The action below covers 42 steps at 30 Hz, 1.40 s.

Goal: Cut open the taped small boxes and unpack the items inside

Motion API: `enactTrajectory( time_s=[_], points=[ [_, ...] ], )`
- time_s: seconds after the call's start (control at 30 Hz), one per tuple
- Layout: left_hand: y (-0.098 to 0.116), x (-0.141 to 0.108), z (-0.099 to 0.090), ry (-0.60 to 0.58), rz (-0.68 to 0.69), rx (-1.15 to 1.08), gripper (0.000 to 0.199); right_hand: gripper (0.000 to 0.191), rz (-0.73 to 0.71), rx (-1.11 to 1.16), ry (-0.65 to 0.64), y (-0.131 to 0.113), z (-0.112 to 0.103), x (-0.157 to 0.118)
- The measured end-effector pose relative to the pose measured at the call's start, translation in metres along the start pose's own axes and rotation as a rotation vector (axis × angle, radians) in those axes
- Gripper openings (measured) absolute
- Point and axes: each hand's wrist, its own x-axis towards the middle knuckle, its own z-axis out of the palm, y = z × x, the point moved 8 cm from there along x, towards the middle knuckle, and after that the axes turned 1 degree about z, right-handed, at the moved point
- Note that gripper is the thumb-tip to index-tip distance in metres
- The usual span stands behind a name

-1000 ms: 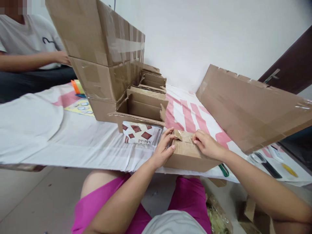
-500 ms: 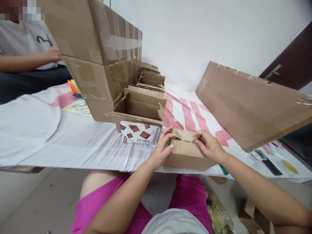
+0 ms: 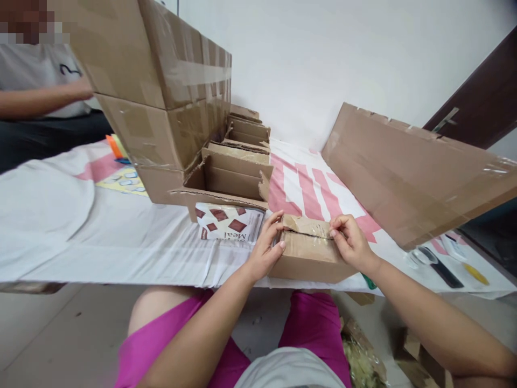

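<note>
A small cardboard box sits at the table's front edge, its narrow top flap slightly raised along a seam with clear tape. My left hand rests on the box's left end, fingers apart, thumb on the top near the corner. At the flap's right end my right hand pinches the flap edge or its tape between thumb and fingers. Left of the box, a white packet with brown squares leans against an open cardboard box.
Tall stacked cartons stand at the left, with a seated person beyond. A large cardboard panel leans at the right. Near it lie a black-handled tool and a yellow item. More open boxes are behind.
My right hand has shifted slightly right along the flap, showing more of the flap and seam. The left hand stays on the box's left end. The view has moved a little.
</note>
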Motion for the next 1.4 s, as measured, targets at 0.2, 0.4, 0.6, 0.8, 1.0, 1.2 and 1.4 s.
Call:
enactTrajectory(
  time_s=[0.2, 0.4, 0.6, 0.8, 1.0, 1.2, 1.4],
  points=[
    [-0.003, 0.001, -0.002, 0.01, -0.008, 0.019, 0.041, 0.012, 0.122, 0.113, 0.012, 0.012, -0.024, -0.002],
    [-0.002, 0.003, -0.002, 0.004, -0.008, 0.039, 0.041, 0.029, 0.525, -0.048, 0.179, 0.117, -0.105, -0.059],
    [-0.002, 0.002, -0.001, 0.016, -0.001, 0.011, 0.036, 0.016, 0.908, -0.267, 0.081, 0.198, -0.133, -0.17],
    [-0.003, 0.001, 0.0, 0.017, -0.01, -0.002, 0.035, 0.011, 1.063, -0.357, 0.064, 0.229, -0.129, -0.226],
    [-0.002, 0.001, 0.0, 0.018, -0.001, -0.007, 0.035, 0.023, 1.07, -0.411, 0.086, 0.242, -0.147, -0.233],
    [-0.002, 0.001, 0.0, 0.017, 0.001, -0.019, 0.038, 0.026, 1.022, -0.416, 0.094, 0.236, -0.138, -0.228],
    [-0.004, 0.0, 0.0, 0.009, -0.015, -0.018, 0.038, 0.014, 1.099, -0.494, 0.008, 0.245, -0.133, -0.225]
  ],
)
